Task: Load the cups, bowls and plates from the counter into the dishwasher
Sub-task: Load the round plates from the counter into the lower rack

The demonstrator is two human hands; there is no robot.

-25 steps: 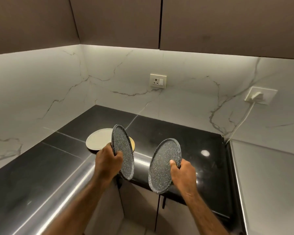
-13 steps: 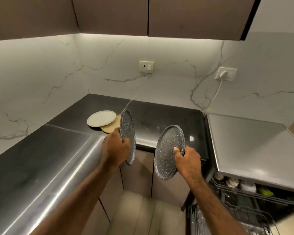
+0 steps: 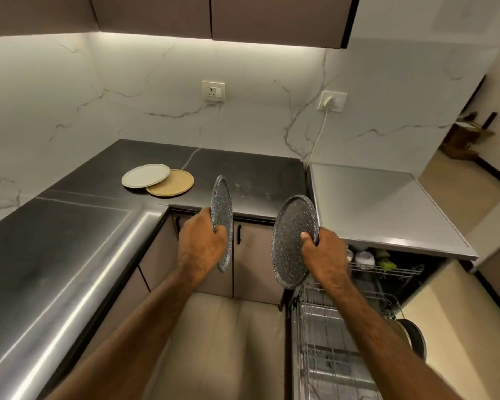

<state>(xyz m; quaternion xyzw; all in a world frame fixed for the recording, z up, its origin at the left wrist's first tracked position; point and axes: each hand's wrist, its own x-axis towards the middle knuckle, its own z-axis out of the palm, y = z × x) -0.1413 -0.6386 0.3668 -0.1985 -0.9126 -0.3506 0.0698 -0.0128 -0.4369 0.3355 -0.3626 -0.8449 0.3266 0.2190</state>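
Observation:
My left hand (image 3: pixel 201 247) grips a dark speckled plate (image 3: pixel 223 209) by its edge, held upright and nearly edge-on. My right hand (image 3: pixel 324 255) grips a second dark speckled plate (image 3: pixel 290 241) at its right rim, its face turned towards me. Both plates hang in the air in front of the counter's edge. A white plate (image 3: pixel 145 175) and a tan plate (image 3: pixel 173 183) lie overlapping on the black counter (image 3: pixel 243 168). The open dishwasher (image 3: pixel 387 272) is at the lower right, its lower rack (image 3: pixel 324 342) pulled out under my right forearm.
White cups or bowls (image 3: pixel 362 256) and a green item sit in the dishwasher's upper rack. A dark round dish (image 3: pixel 414 336) stands at the lower rack's right side. A steel worktop (image 3: pixel 381 203) covers the dishwasher. A plugged-in cable (image 3: pixel 319 134) runs down the marble wall. Cabinet doors (image 3: pixel 251 267) face me.
Both hands have carried their plates back from the counter and to the right. The view has swung down and right, so more of the open dishwasher and its racks shows.

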